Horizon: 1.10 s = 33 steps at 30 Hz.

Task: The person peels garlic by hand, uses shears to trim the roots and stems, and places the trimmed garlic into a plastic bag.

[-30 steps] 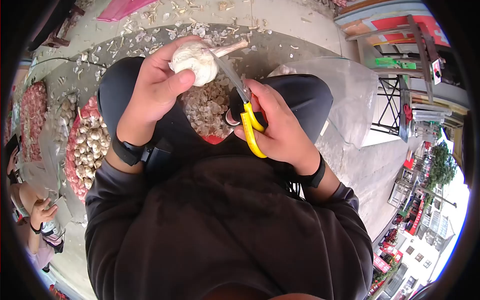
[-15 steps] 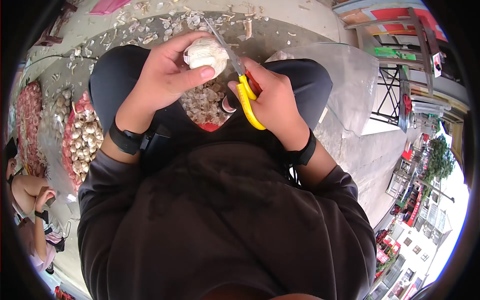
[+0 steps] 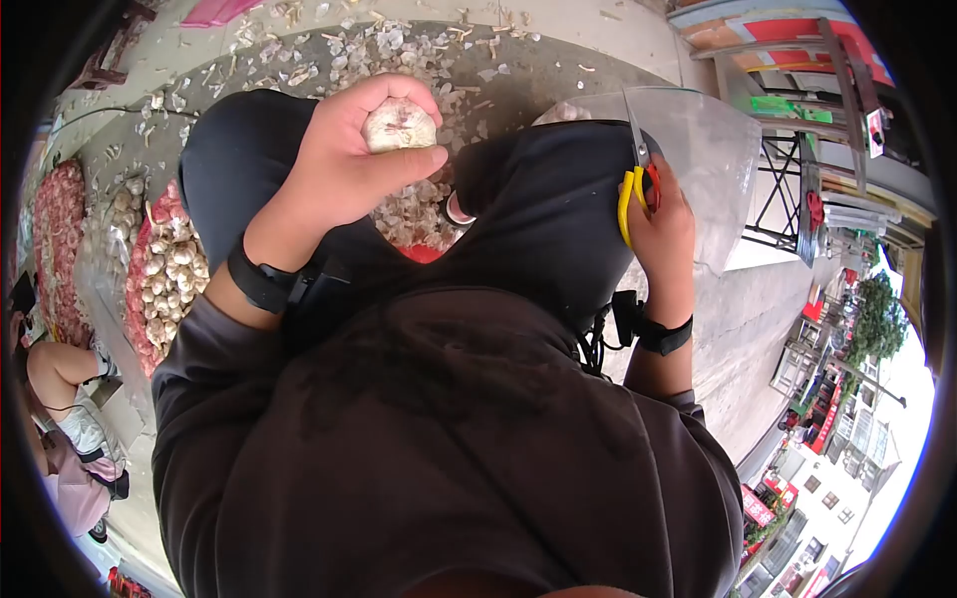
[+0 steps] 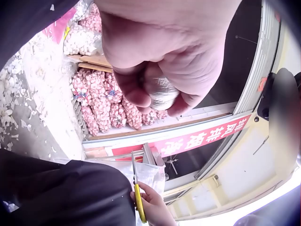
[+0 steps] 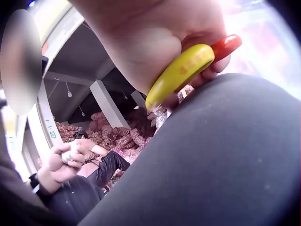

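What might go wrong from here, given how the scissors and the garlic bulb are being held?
The right hand grips the scissors blades up beside the knee, so the exposed points could jab the clear plastic bag or the leg. The left hand holds the garlic bulb only by fingertips over the lap; it could slip into the peelings.

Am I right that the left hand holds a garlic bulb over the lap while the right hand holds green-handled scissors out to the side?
Not quite: the scissors in the right hand have yellow handles, not green, as the head view shows. The left hand does hold the garlic bulb over the lap.
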Tool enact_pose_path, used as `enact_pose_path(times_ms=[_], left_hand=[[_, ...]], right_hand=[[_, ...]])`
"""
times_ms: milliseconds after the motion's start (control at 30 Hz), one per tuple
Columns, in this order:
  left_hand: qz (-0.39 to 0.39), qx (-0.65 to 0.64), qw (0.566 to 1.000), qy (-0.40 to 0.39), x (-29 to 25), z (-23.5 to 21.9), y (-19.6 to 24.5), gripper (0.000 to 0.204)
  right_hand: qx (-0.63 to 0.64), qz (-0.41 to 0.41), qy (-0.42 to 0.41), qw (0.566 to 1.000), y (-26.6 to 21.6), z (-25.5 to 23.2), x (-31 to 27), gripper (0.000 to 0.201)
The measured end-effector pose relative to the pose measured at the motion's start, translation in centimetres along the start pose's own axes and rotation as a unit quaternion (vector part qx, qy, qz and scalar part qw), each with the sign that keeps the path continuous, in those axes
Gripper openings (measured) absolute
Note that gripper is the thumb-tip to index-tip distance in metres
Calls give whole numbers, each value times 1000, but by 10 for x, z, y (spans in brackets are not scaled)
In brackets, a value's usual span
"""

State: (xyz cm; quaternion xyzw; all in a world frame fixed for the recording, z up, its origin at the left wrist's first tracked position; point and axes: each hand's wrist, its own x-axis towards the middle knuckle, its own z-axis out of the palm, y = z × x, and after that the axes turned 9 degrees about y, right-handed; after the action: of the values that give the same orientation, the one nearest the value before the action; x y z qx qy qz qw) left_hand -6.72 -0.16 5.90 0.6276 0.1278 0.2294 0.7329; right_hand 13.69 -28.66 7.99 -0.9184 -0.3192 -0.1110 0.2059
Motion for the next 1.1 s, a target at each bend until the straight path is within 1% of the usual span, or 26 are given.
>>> enact_pose_path(times_ms=[67, 167, 300, 333, 367, 433, 467, 533, 567, 633, 667, 733, 767, 833, 867, 933, 967, 1000, 1033, 1100], left_hand=[[14, 25, 999, 29, 0, -1, -1, 23], [24, 11, 998, 60, 1, -1, -8, 16], [-10, -26, 994, 103, 0, -2, -1, 6], [-22, -33, 993, 114, -1, -2, 0, 6], [-35, -40, 991, 125, -2, -3, 0, 10], [-47, -46, 993, 99, -1, -13, -2, 25], [-53, -49, 994, 85, -1, -17, -3, 33], [-67, -49, 993, 79, -1, -16, -1, 42], [-74, -50, 993, 76, -1, -15, -1, 46], [-62, -70, 992, 88, 0, -13, 1, 49], [-55, -80, 991, 93, 0, -12, 1, 50], [-59, -91, 991, 80, 0, -14, 1, 52], [-61, -96, 991, 73, 0, -15, 0, 54], [-43, -105, 989, 94, 1, -13, -2, 51], [-33, -111, 988, 104, 3, -11, -3, 51], [-37, -72, 992, 93, 2, -8, -3, 49], [-39, -53, 994, 87, 2, -7, -4, 49], [-51, -101, 992, 49, 2, -9, -5, 50], [-43, -106, 993, 38, 2, -6, -4, 49], [-25, -114, 993, 17, 2, 3, 0, 47]], right_hand=[[6, 11, -7, 1000, 3, 1, -4, 51], [12, 13, -17, 1000, 3, -2, -5, 53], [13, -1, -23, 1000, 4, -2, -5, 54], [12, -2, -26, 1000, 3, -1, -4, 53], [14, 3, -23, 1000, 3, 0, -5, 54], [18, 14, -18, 1000, 3, 0, -8, 54], [20, 4, -2, 1000, 4, 2, -9, 54], [23, -15, 32, 999, 7, 5, -13, 54], [9, -17, 19, 1000, 7, 2, -13, 54], [-19, -20, -6, 1000, 6, -5, -13, 54], [-53, -1, -41, 998, 4, -10, -13, 55], [-119, 39, -111, 986, -5, -23, -13, 56], [-127, 41, -132, 982, -10, -29, -12, 57], [-142, 43, -173, 974, -17, -36, -10, 58], [-139, 36, -170, 975, -17, -38, -11, 58], [-131, 21, -162, 978, -15, -40, -11, 58], [-121, 25, -145, 982, -16, -39, -9, 54], [-112, 30, -129, 985, -19, -39, -6, 50], [-102, 36, -113, 988, -22, -38, -4, 46], [-82, 1, -50, 995, -32, -39, 5, 37]])
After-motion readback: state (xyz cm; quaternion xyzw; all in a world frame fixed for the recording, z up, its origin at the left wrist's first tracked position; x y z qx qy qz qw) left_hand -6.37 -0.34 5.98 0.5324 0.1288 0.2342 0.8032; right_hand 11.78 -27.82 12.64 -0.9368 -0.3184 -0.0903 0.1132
